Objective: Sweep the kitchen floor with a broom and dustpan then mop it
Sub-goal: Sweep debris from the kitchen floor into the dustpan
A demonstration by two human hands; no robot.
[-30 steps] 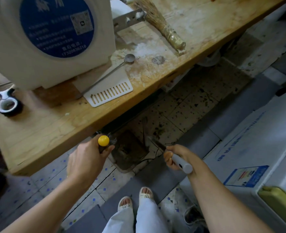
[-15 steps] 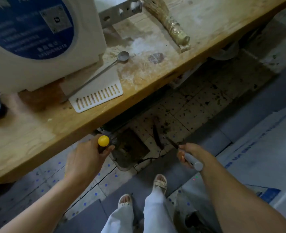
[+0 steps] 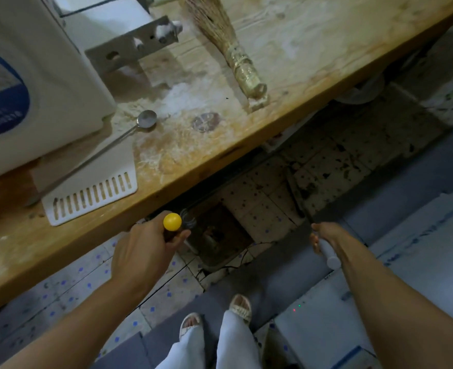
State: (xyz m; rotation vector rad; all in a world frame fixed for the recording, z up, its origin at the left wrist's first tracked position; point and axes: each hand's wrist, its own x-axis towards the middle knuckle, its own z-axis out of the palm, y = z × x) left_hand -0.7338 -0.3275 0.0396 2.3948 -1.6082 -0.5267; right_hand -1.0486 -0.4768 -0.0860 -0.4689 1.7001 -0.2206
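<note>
Low in the middle of the frame, the left hand (image 3: 145, 249) is gripping a dark handle topped by a yellow knob (image 3: 172, 221), fingers curled round it just below the knob, right at the edge of the wooden worktop (image 3: 286, 121). Below that hand, a brown dustpan (image 3: 220, 233) is sitting on the speckled floor tiles (image 3: 260, 198), partly under the worktop's edge; whether the yellow-knobbed handle belongs to it is hard to tell. At lower right, the right hand (image 3: 326, 238) is grasping a white-ended broom handle (image 3: 327, 253), whose dark shaft is running up and left toward the floor, blurred where it meets the tiles. Across the upper half of the frame, the worktop is carrying a straw hand brush (image 3: 228, 46) lying with its bound grip toward the edge, a scatter of white powder (image 3: 182, 99) beside it, a long metal spoon (image 3: 129, 134) resting partly on a white slotted plate (image 3: 92, 193), and a large white machine (image 3: 33, 83) with a blue label at upper left. At the bottom centre, the person's white trouser legs (image 3: 206, 344) and sandalled feet (image 3: 242, 306) are showing on a grey floor mat (image 3: 273, 275)
</note>
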